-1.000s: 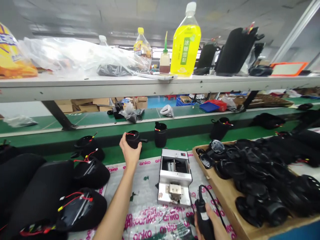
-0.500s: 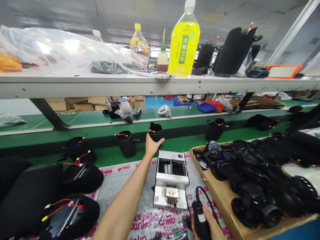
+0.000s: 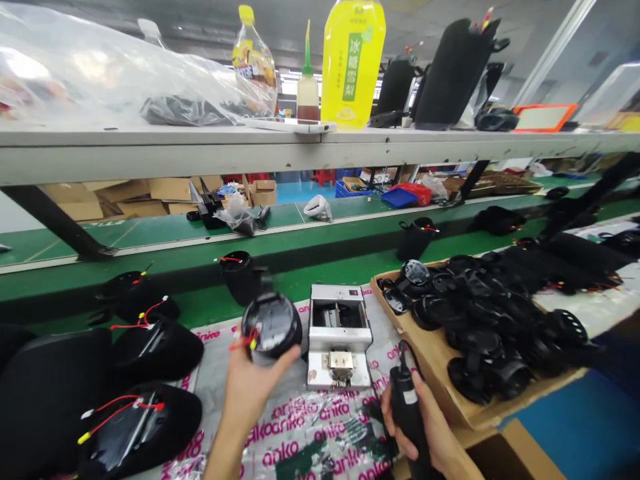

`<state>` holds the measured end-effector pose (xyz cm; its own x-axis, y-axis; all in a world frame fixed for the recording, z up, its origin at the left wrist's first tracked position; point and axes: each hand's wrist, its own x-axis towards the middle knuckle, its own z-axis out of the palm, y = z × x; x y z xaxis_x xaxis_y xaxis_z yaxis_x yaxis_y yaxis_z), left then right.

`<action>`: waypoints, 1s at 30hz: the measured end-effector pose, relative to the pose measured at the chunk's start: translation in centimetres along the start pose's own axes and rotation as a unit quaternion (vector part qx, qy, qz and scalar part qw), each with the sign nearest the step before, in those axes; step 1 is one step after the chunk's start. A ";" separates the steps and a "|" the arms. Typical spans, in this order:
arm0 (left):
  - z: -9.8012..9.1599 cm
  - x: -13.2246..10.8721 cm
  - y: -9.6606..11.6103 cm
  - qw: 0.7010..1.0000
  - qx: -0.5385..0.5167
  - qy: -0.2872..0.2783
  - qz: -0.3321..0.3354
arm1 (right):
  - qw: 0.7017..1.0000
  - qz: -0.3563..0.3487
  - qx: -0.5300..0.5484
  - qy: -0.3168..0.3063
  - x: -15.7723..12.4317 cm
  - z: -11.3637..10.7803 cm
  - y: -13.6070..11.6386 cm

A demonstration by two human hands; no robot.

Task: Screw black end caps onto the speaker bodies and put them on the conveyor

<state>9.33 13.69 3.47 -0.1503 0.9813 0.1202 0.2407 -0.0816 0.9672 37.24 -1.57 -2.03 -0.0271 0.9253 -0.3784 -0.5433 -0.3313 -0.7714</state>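
My left hand [image 3: 253, 380] grips a black cylindrical housing [image 3: 274, 323] by its side, above the covered worktop. Its open end faces up toward me, and short red and yellow wires poke out near my fingers. In my right hand [image 3: 430, 413] is a black corded electric screwdriver [image 3: 407, 403], its cable looping from the far end; its tip is hidden. Between the hands stands a silver box-shaped screw feeder [image 3: 340, 340] with an open hopper. Another black cylinder [image 3: 240, 280] with wires stands behind the held one.
At the right, a cardboard tray [image 3: 400, 323] is heaped with black plastic parts. Larger black fabric-covered housings [image 3: 145, 427] with wires lie at the left. A raised shelf [image 3: 200, 157] crosses the bench, carrying a yellow drink bottle [image 3: 353, 67] and a plastic bag [image 3: 100, 80].
My left hand has brought the black housing from the green strip at the back toward me, tilting its open end my way. The screwdriver stays in my right hand, slightly raised in view.
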 end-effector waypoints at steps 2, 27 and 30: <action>-3.6 -3.8 -2.4 0.996 0.000 -0.073 -0.042 | 0.998 -0.055 0.016 -0.034 -0.5 1.1 -2.4; -5.5 -12.3 -3.2 0.966 -0.175 -0.187 -0.026 | 0.930 -0.313 -0.099 -0.165 3.9 14.0 -7.9; -5.3 -10.0 -3.0 0.946 -0.215 -0.242 -0.021 | 0.938 -0.294 -0.105 -0.152 2.9 13.5 -9.5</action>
<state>5.04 3.23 0.52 0.3308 0.9416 0.0629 -0.1831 -0.0013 0.9831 31.03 6.78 11.12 -0.0303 0.9585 0.2833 -0.3629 0.2536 -0.8967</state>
